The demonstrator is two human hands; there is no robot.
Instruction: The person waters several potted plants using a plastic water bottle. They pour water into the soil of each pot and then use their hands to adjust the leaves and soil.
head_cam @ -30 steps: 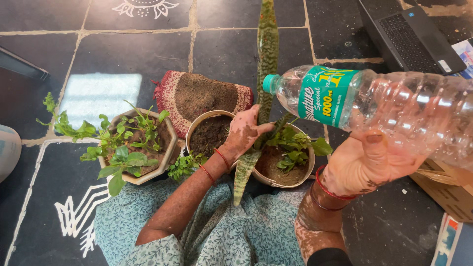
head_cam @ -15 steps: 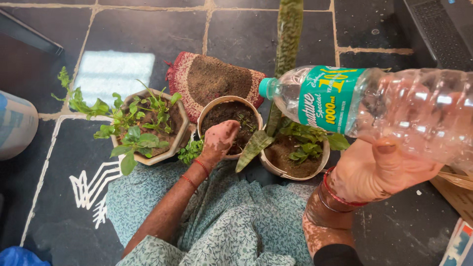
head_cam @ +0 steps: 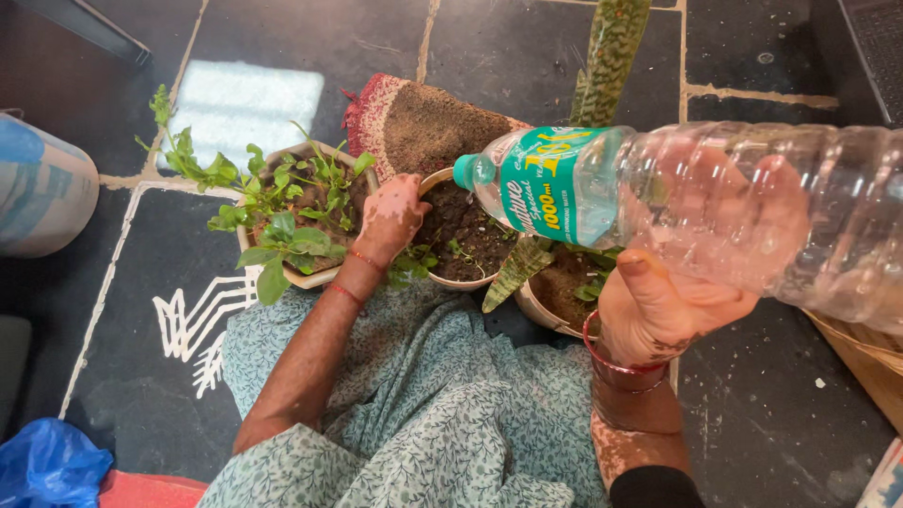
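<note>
My right hand [head_cam: 673, 306] grips a large clear plastic water bottle [head_cam: 715, 202] with a teal label and teal cap, held nearly level, its capped neck over the middle round pot [head_cam: 461, 235] of dark soil. My left hand [head_cam: 390, 218] rests on that pot's left rim, fingers curled, holding nothing that I can see. To the right stands another round pot [head_cam: 555, 296] with small green leaves and a long mottled upright leaf [head_cam: 609, 56]. An octagonal pot [head_cam: 292, 221] with leafy sprigs sits to the left.
A small woven mat heaped with soil [head_cam: 423, 127] lies behind the pots on the dark stone floor. A pale sack [head_cam: 42, 188] is at the left, a blue bag [head_cam: 47, 461] at the bottom left, a woven basket [head_cam: 861, 353] at the right edge.
My left hand let go of the tall mottled leaf and moved left onto the middle pot's rim. The bottle's neck swung left, over the middle pot. The view shifted.
</note>
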